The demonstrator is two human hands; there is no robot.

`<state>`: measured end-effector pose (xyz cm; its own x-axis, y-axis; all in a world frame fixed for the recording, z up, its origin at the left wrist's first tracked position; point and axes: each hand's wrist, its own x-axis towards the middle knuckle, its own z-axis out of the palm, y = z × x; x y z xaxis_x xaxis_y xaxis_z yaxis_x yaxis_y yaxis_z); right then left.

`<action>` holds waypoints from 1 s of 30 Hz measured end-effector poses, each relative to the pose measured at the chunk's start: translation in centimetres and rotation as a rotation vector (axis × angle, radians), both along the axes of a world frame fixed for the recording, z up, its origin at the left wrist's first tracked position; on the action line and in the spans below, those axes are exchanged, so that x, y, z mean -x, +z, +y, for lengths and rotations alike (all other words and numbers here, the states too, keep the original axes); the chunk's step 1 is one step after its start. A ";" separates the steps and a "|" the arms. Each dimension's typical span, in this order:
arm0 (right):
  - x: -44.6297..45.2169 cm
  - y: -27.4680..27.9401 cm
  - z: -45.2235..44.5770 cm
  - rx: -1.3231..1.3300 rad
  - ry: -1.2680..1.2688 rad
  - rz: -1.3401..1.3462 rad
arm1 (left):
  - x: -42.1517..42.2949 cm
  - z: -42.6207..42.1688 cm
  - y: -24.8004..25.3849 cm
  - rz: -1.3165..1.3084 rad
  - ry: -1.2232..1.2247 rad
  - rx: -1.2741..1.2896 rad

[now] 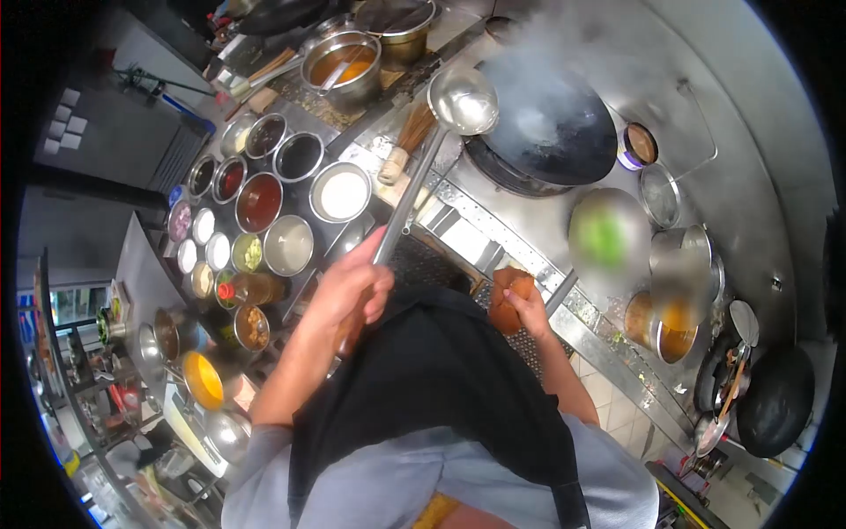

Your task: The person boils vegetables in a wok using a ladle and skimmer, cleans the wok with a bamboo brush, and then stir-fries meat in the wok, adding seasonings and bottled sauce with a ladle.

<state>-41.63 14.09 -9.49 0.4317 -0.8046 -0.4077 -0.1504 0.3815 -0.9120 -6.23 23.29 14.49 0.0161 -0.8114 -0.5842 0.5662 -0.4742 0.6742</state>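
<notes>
My left hand (pixel 355 284) is closed around the long handle of a steel ladle (pixel 407 198). The ladle's round bowl reaches up to the near-left rim of a dark wok (pixel 564 145), and smoke or steam rises from the wok. My right hand (pixel 529 309) grips a folded brown-orange cloth (pixel 508 304) in front of the apron. Just beyond that hand, a metal handle (pixel 561 291) leads toward a blurred round utensil with green food (pixel 604 236); whether the hand touches this handle I cannot tell.
At left stand several steel containers of sauces and ingredients, including a white one (pixel 340 194) and a red-brown one (pixel 260 201), beside a capped bottle (pixel 256 289). A bamboo brush (pixel 405 145) lies near the burner. Pots (pixel 366 84) stand behind; another wok (pixel 775 401) is at right.
</notes>
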 end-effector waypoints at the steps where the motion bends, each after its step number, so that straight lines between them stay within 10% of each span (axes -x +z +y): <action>1: 0.3 0.3 -0.1 -0.015 -0.002 -0.012 | 0.6 -1.5 -0.9 -0.042 -0.041 0.025; 11: 0.8 0.6 -0.9 -0.056 -0.101 -0.061 | 3.2 -6.9 -5.3 -0.344 -0.122 0.093; 19: -5.3 -0.7 -0.3 -0.093 -0.111 -0.113 | -4.2 3.6 -2.6 0.324 0.084 0.044; 30: -26.4 -7.3 3.0 0.040 -0.101 -0.128 | -12.3 26.4 1.0 -0.511 0.127 -0.394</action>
<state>-15.23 17.09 -16.80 0.3941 -0.8610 -0.3214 0.0048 0.3516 -0.9361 6.05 49.68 15.49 0.4514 -0.5122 -0.7307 0.2886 -0.6910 0.6627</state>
